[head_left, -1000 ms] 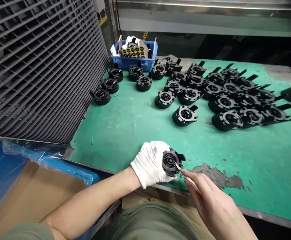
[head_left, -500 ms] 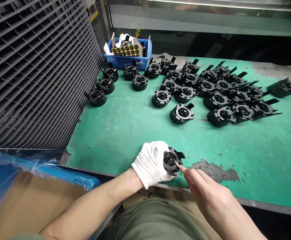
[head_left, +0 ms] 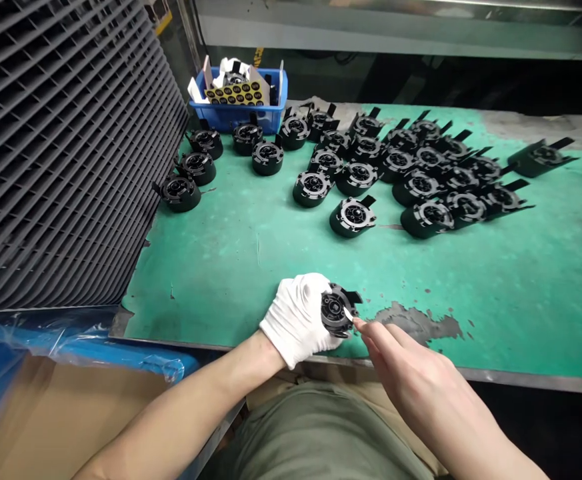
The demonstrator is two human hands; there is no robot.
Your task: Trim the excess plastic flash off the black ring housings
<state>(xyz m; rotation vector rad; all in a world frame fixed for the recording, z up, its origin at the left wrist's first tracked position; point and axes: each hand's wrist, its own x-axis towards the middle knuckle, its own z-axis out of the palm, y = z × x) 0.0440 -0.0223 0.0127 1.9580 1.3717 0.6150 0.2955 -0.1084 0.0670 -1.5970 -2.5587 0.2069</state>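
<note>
Green worktop (head_left: 221,267): near its front edge, gloved left hand (head_left: 298,317) has fingers wrapped round black part (head_left: 335,308), seemingly steadying it for white tool (head_left: 347,314) pinched in right hand's (head_left: 411,367) fingers.

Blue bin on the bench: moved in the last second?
No. Against the green bench top and the black parts before it, the blue bin keeps its place; only the view shifted.

There are one left hand (head_left: 301,319) and one right hand (head_left: 413,357), one white glove (head_left: 285,327), one held black part (head_left: 335,308), one small pale item (head_left: 349,314), roughly twenty-six standing black parts (head_left: 354,217), whose overlap blurs the total, one blue basket (head_left: 265,121), one yellow sheet (head_left: 235,94) and one green bench (head_left: 231,277).
</note>
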